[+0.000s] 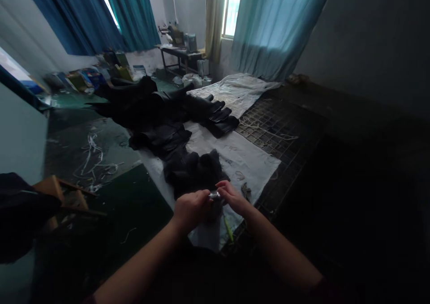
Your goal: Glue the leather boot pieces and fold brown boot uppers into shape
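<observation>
My left hand (191, 209) is closed with its fingers curled, at one end of a small shiny silvery thing (214, 196). At the other end is my right hand (232, 197), thumb and fingers pinched against it. The kind of thing is too small and blurred to tell. Just beyond my hands lie crumpled black pieces of sheet material (191, 169) on a white cloth (247, 154). A yellow-green slim tool (228, 229) rests on the cloth below my right hand. Beside my right wrist is a small greyish scrap (246, 190).
More black sheets (134, 104) pile up toward the far left. A wire grid (273, 127) with loose cord (268, 131) lies right of the cloth. A wooden stool (69, 196) stands at left, near white strips (92, 156) on the floor. A table (176, 52) stands at the back.
</observation>
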The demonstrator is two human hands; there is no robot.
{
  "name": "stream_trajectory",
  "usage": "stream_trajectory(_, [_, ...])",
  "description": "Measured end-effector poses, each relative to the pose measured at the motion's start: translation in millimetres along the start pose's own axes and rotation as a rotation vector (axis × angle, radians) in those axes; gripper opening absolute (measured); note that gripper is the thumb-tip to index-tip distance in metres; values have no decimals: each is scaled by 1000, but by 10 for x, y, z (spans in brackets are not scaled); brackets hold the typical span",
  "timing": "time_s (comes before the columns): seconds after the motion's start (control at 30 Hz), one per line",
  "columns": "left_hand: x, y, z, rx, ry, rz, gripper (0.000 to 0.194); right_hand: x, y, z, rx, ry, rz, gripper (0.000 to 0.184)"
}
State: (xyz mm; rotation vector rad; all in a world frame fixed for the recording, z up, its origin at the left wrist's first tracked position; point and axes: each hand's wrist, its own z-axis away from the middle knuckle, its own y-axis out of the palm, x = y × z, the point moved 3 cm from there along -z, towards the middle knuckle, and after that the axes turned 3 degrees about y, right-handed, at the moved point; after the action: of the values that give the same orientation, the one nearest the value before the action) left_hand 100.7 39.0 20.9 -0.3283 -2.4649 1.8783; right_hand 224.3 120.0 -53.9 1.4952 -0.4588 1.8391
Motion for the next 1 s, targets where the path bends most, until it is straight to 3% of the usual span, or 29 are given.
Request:
stream_trajectory(0.1, [4, 11, 2, 13, -15, 9, 19, 22, -18, 30, 33, -43, 9, 50])
stream_trajectory(0.3, [22, 41, 20, 16, -16, 13, 18, -33, 13, 23, -25, -71, 104, 33])
stream_trajectory(0.47, [19, 40, 16, 21, -13, 15, 18, 0, 76, 40, -77, -109, 136, 33])
stream_trajectory(0.73, [12, 57, 11, 33, -28, 19, 20, -6, 123, -23, -103, 74, 119, 32])
stream_trajectory(1.0, [48, 50, 41, 34, -36, 46, 19, 93, 58, -50, 50, 182, 91, 40])
